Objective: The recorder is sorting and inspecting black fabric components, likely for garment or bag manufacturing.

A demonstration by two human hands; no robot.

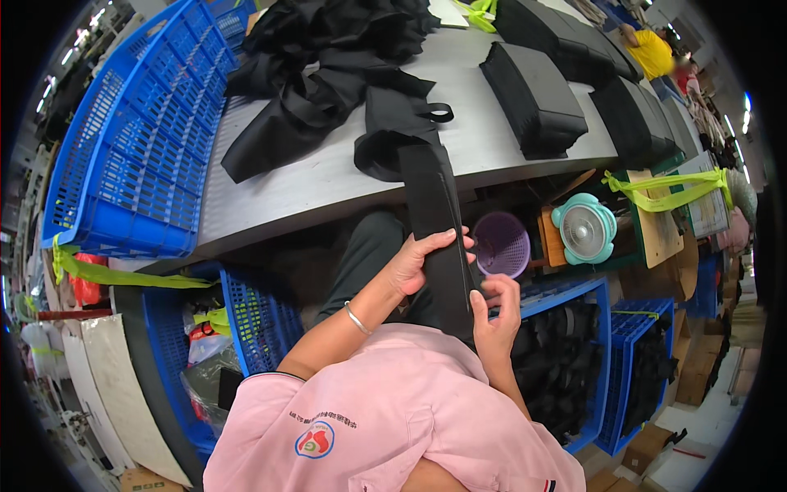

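My left hand (422, 257) is closed around a long, flat folded strip of black fabric (428, 193), thumb on top and fingertips showing past its right edge. The strip runs from the table edge down to my lap. Its upper end meets more black fabric (397, 115) with a small loop, lying on the table. Beside the strip's lower right edge is my right hand (497, 316), its fingers bent and the thumb apart from them. Nothing shows in its grasp; whether the thumb touches the strip's edge is unclear.
Loose black fabric pieces (328, 90) are heaped on the grey table (270, 197). Neat black stacks (537, 102) lie at right. A blue crate (147, 156) stands at left. Below are a purple basket (502, 246), a teal fan (584, 230) and a filled blue crate (602, 361).
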